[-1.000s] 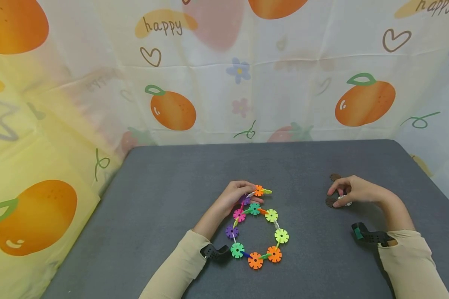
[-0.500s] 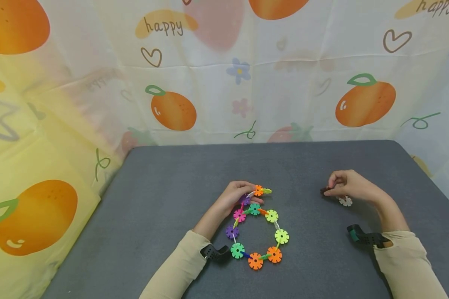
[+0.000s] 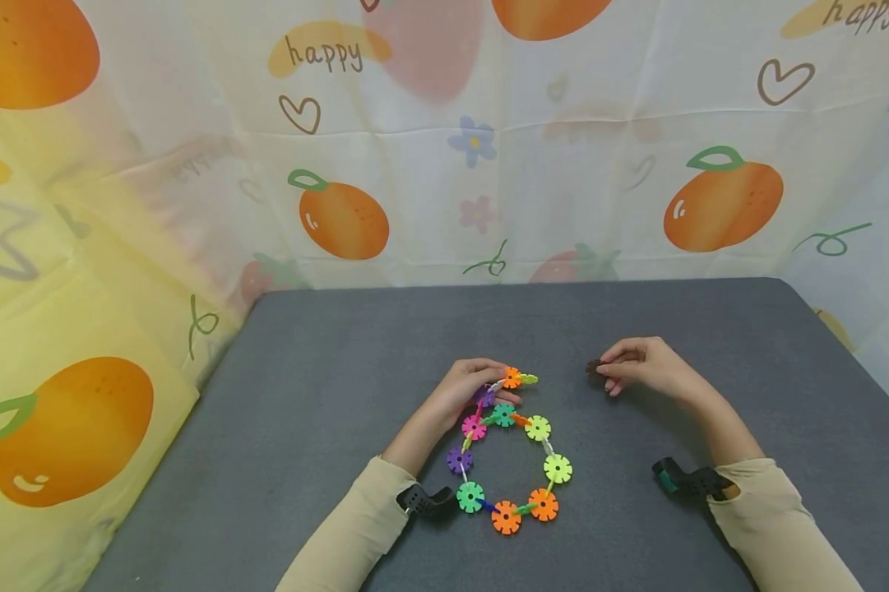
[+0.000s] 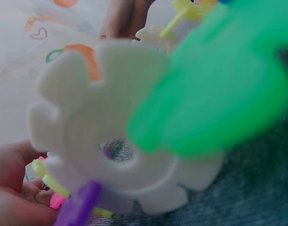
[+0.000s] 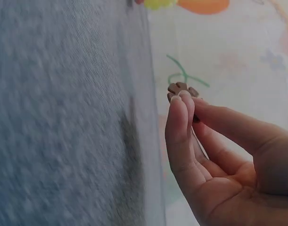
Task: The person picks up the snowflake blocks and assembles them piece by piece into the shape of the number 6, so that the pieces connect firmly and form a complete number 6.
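Note:
A ring of toothed plastic snowflake discs (image 3: 558, 468), in orange, green, purple, pink and yellow, lies on the dark table, with a short tail at its upper left. My left hand (image 3: 460, 388) holds that tail, its fingers at the purple disc (image 3: 486, 396) and the orange disc (image 3: 512, 377). Close up in the left wrist view, a pale disc (image 4: 125, 94) and a blurred green disc (image 4: 219, 99) cover much of the scene. To the right, my right hand (image 3: 653, 367) pinches a brown snowflake disc (image 5: 179, 88) between thumb and fingertips, partly hidden by them.
The grey table top (image 3: 340, 345) runs back to a fruit-printed cloth (image 3: 414, 205). Black wrist straps (image 3: 692, 479) are worn on both arms, the left one close beside the ring's lower left.
My right hand has picked up a brown disc from the table's right side and carried it left toward the ring. The left hand and the ring have stayed in place.

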Demonstrator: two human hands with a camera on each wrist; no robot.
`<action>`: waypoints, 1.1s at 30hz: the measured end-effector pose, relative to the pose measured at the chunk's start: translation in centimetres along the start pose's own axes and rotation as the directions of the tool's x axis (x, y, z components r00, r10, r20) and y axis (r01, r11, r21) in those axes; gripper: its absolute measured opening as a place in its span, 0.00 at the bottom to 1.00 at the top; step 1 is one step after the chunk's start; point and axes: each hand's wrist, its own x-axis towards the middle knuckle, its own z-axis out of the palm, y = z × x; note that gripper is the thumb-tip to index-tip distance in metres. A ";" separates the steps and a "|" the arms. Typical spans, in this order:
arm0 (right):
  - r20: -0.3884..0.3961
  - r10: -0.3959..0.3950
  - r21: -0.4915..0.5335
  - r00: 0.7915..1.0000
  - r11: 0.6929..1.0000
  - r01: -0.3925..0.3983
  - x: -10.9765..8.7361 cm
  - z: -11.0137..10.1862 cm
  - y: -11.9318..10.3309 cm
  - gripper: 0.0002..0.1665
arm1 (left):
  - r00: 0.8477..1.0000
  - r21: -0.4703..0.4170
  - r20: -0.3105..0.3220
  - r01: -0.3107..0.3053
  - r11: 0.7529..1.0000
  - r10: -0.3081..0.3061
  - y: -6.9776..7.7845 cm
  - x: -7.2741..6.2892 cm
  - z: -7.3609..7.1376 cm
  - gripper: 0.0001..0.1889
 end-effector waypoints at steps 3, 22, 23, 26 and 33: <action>0.015 -0.010 0.054 1.000 0.999 0.009 0.2 0.5 0.0 0.20 | 1.000 0.003 0.006 -0.004 1.000 0.004 0.0 0.0 0.0 0.17; 0.011 0.049 0.437 0.999 0.898 -0.049 1.5 5.6 -0.2 0.20 | 1.000 0.041 0.010 0.008 0.999 -0.009 0.3 0.3 0.4 0.19; 0.011 0.053 0.448 0.999 0.892 -0.052 1.5 5.8 -0.3 0.20 | 1.000 0.040 0.010 0.013 0.999 -0.014 0.3 0.3 0.4 0.18; 0.016 0.053 0.475 0.998 0.879 -0.054 1.6 6.3 -0.2 0.16 | 1.000 0.038 0.011 0.014 0.999 -0.014 0.3 0.3 0.4 0.18; 0.039 0.050 0.532 0.998 0.844 -0.063 1.8 7.2 -0.2 0.11 | 1.000 0.041 0.010 0.001 0.999 -0.002 0.2 0.4 0.4 0.19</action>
